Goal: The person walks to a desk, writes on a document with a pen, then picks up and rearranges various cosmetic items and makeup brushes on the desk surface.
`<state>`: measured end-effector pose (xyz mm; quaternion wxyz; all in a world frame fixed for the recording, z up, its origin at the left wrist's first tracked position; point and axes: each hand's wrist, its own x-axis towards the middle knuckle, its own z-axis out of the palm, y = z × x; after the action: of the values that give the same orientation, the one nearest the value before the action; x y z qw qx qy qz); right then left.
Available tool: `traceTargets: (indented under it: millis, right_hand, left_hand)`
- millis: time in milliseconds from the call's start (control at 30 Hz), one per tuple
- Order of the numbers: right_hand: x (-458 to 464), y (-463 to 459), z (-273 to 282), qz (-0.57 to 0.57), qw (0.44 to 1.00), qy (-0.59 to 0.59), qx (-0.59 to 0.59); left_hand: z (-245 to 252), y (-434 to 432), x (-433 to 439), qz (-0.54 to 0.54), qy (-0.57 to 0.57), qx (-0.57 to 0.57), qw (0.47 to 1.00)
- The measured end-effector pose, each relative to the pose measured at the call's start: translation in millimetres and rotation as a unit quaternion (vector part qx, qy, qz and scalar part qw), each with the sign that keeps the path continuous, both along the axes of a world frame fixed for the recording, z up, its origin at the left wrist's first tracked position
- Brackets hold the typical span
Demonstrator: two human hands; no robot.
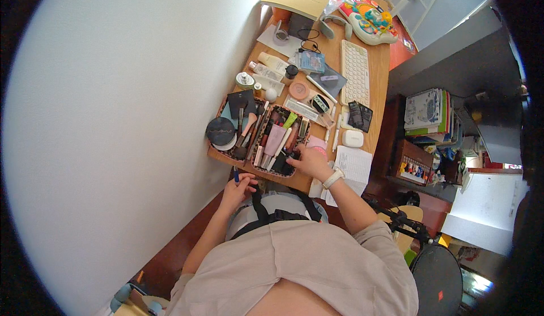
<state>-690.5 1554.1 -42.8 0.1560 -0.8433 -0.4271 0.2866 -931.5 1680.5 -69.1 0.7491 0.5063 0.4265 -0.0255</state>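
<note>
My left hand (241, 192) holds a slim dark blue pen-like item (236, 174) upright, just off the table's near edge. My right hand (309, 161) reaches over the right corner of a leopard-lined cosmetics case (255, 174); its fingertips touch the small dark items there, and whether they grip one is not clear. In this half of the case lie a pink tube (275, 139), a green tube (290, 120), a white pen-like tube (279, 149) and several lip products. The other half holds makeup brushes (250, 122), a round black compact (220, 131) and a flat black case (241, 102).
Behind the case stand lotion tubes (274, 63), a perfume bottle (244, 80) and a round blush compact (298, 90). A white keyboard (355, 73), a white earbud case (352, 138) and a printed sheet (352, 169) lie at the right. A white wall (127, 103) borders the left.
</note>
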Motion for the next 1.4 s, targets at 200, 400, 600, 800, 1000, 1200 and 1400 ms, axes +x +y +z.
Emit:
traceTargets:
  millis: [200,400,600,800,1000,1200,1400]
  right_hand:
    - [38,-5,12,-0.155,0.965,0.191,0.093]
    - [70,7,12,-0.194,0.955,0.173,0.145]
    - [65,16,10,-0.047,0.987,0.043,0.149]
    - [62,28,7,0.033,0.999,-0.012,0.035]
    - [40,24,16,0.033,0.985,-0.156,0.060]
    - [-1,12,17,0.124,0.986,-0.110,0.026]
    - [-33,13,4,0.114,0.983,-0.133,-0.056]
  left_hand:
    - [0,0,-3,0.038,0.009,-0.032,0.999]
    - [6,-1,-6,0.026,-0.003,-0.023,0.999]
    - [3,-1,-11,0.054,-0.008,-0.031,0.998]
    - [1,-2,-12,0.070,-0.013,-0.044,0.997]
    - [6,-2,-9,0.061,-0.011,-0.034,0.997]
    - [7,-3,-7,0.052,-0.015,-0.018,0.998]
    - [4,-3,6,-0.006,-0.022,0.006,1.000]
